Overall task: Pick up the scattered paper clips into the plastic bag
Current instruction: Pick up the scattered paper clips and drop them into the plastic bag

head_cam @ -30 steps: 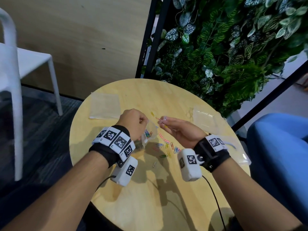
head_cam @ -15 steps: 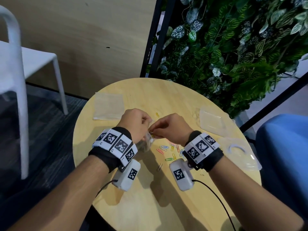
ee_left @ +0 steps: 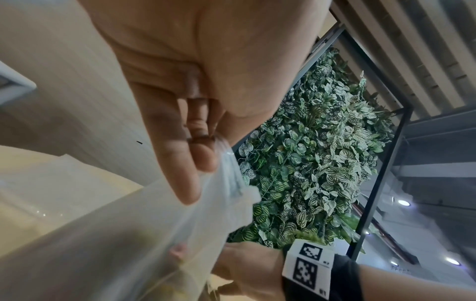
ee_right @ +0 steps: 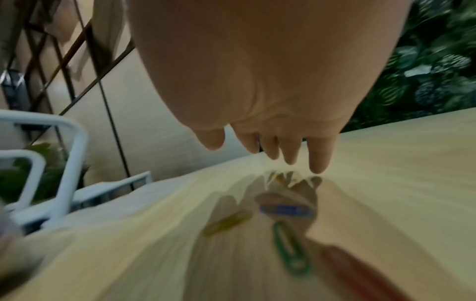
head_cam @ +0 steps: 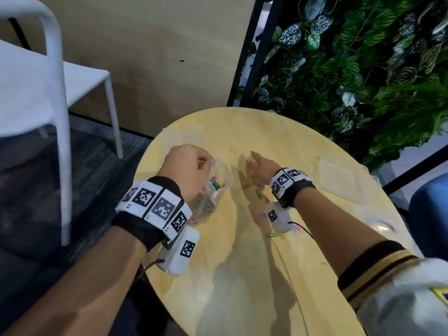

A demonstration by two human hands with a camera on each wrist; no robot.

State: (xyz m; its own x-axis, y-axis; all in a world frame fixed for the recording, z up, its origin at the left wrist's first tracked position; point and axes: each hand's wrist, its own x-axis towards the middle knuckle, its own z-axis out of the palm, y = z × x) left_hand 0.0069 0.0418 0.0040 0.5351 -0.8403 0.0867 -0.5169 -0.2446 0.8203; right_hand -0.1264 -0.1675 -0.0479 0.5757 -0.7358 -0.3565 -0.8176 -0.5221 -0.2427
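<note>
My left hand (head_cam: 191, 169) pinches the rim of a clear plastic bag (head_cam: 219, 187), held above the round wooden table (head_cam: 242, 275); several coloured paper clips show inside it. In the left wrist view the fingers (ee_left: 185, 163) curl round the bag (ee_left: 144, 234). My right hand (head_cam: 260, 166) reaches over the table with straight fingers, fingertips (ee_right: 318, 163) just above the wood, holding nothing. Loose paper clips (head_cam: 272, 235) lie under and behind that wrist; a blue clip (ee_right: 284, 209), a green clip (ee_right: 291, 250) and a yellow clip (ee_right: 226, 222) are close to the palm.
Empty clear bags lie at the table's far left (head_cam: 184, 137) and right (head_cam: 344, 175), another with a white ring (head_cam: 380, 221) at the right edge. A white chair (head_cam: 48, 93) stands left, a plant wall (head_cam: 363, 69) behind, a blue seat (head_cam: 431, 209) at right.
The right hand left the bag's mouth, where it was pinched half a second ago, and now stretches flat over the loose clips. The left hand keeps holding the bag.
</note>
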